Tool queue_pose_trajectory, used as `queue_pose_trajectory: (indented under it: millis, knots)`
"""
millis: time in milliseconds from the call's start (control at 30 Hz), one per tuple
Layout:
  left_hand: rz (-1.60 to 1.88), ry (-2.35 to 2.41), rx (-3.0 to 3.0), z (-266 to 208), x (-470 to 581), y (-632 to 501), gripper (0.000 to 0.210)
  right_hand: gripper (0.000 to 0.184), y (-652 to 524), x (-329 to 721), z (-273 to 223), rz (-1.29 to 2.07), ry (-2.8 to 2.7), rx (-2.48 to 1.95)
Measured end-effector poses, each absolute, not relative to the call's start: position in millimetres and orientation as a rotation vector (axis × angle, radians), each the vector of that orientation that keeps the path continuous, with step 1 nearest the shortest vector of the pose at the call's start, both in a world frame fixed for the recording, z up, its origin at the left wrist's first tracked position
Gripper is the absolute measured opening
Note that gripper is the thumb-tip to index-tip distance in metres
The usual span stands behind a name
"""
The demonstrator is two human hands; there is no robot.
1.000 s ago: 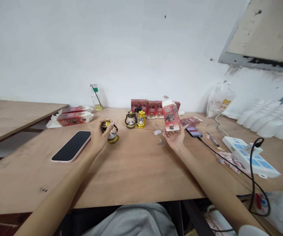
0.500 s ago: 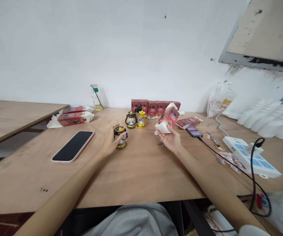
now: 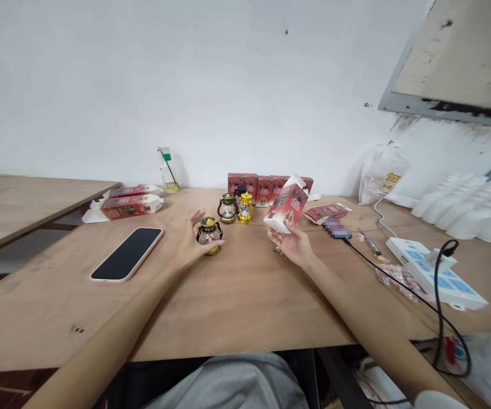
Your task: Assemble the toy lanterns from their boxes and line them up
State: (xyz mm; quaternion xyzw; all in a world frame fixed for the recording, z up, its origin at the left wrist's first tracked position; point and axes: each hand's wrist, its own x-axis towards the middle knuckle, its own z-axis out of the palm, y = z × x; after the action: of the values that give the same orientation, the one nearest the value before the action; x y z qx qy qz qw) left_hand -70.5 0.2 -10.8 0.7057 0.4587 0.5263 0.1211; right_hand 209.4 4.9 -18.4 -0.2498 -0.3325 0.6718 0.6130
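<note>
A small black-and-gold lantern (image 3: pixel 209 232) with a clear globe stands upright on the wooden table. My left hand (image 3: pixel 189 245) is around its left side, fingers spread and thumb stretched across in front of its base; the grip looks loosened. In my right hand (image 3: pixel 293 244) is a red and white printed box (image 3: pixel 288 205), held tilted above the table with its top flap raised. Just beyond the near lantern stand a bronze-coloured lantern (image 3: pixel 227 208) and a bright gold lantern (image 3: pixel 245 208), with a dark one partly hidden behind them.
Several red boxes (image 3: pixel 265 190) line the wall. Flattened or open boxes (image 3: pixel 132 208) lie at left, near a large phone (image 3: pixel 127 254). On the right are another red box (image 3: pixel 327 212), a cabled phone (image 3: pixel 337 228), a screwdriver-like tool (image 3: pixel 371 244) and a power strip (image 3: pixel 435 272).
My left hand has loosened around the near lantern, its fingers spreading and thumb dropping toward the base. The box in my right hand has shifted slightly left and down.
</note>
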Motion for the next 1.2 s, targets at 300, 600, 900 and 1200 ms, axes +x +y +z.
queue_pose_trajectory:
  millis: [300, 600, 900, 1200]
  knots:
    - [1.745, 1.069, 2.789, 3, -36, -44, 0.037, 0.024, -15, 187, -20, 1.659, -0.888, -0.493]
    - [1.570, 0.894, 2.733, -18, 1, -43, 0.049, 0.034, -26, 174, -26, 1.771, -1.012, -0.449]
    - [1.553, 0.952, 2.729, -19, -6, -46, 0.048, 0.038, -22, 175, -35, 1.834, -1.064, -0.432]
    - [1.556, 1.023, 2.733, -16, -11, -45, 0.032, 0.036, -20, 176, -41, 1.822, -1.106, -0.440]
